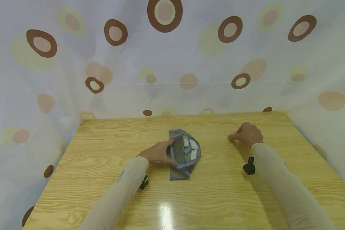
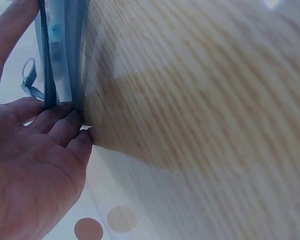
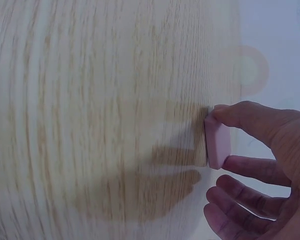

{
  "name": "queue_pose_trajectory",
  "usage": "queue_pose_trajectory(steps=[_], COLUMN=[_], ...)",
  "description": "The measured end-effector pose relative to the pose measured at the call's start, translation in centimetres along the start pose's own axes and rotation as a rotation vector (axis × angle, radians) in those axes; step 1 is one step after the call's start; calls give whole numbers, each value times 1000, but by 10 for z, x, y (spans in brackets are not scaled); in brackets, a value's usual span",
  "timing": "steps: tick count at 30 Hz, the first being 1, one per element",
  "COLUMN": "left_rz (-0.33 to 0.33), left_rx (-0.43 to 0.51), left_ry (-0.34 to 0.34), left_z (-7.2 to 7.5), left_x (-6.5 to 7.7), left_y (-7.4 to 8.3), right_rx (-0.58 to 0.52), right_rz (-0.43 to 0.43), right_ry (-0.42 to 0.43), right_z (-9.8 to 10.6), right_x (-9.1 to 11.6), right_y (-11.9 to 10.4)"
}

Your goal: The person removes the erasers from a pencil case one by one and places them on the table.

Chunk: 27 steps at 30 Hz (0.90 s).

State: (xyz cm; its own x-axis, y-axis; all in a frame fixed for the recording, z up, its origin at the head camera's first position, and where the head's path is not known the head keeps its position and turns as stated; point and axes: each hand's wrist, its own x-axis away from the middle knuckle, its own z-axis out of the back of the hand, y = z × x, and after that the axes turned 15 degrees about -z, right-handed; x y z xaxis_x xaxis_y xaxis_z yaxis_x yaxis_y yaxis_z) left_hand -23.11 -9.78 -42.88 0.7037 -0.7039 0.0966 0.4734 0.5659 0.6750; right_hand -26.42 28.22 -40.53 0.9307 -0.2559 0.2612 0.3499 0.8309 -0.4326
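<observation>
A grey zip pouch (image 1: 177, 152) with a see-through mesh side lies on the table, its zip side gaping. Inside are several small blocks, white ones (image 1: 193, 144) and a blue one (image 1: 187, 150), which look like erasers. My left hand (image 1: 158, 153) holds the pouch by its left side, thumb and fingers spread to opposite ends of the opening. In the left wrist view, the fingertips press at the zip edge (image 2: 49, 60). Off to the right, my right hand (image 1: 249, 134) pinches a pink eraser (image 3: 218, 142) between thumb and a finger, at the tabletop; the other fingers are loosely bent.
The wooden table (image 1: 118, 134) reaches back to a white curtain (image 1: 166, 57) with brown and yellow circles, which also hangs along both sides. A zip pull with a ring (image 2: 29, 75) dangles from the pouch. Black camera mounts (image 1: 249, 166) sit under the wrists.
</observation>
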Motion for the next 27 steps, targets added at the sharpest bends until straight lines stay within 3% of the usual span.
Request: queue_pose_trajectory(steps=[27], left_rz=[-7], left_rx=[16], left_ry=[-1], left_z=[1], left_x=[0], left_y=[-2], right_rx=[20], right_rz=[23], right_ry=[-41], right_z=[2], right_x=[1], right_y=[-4])
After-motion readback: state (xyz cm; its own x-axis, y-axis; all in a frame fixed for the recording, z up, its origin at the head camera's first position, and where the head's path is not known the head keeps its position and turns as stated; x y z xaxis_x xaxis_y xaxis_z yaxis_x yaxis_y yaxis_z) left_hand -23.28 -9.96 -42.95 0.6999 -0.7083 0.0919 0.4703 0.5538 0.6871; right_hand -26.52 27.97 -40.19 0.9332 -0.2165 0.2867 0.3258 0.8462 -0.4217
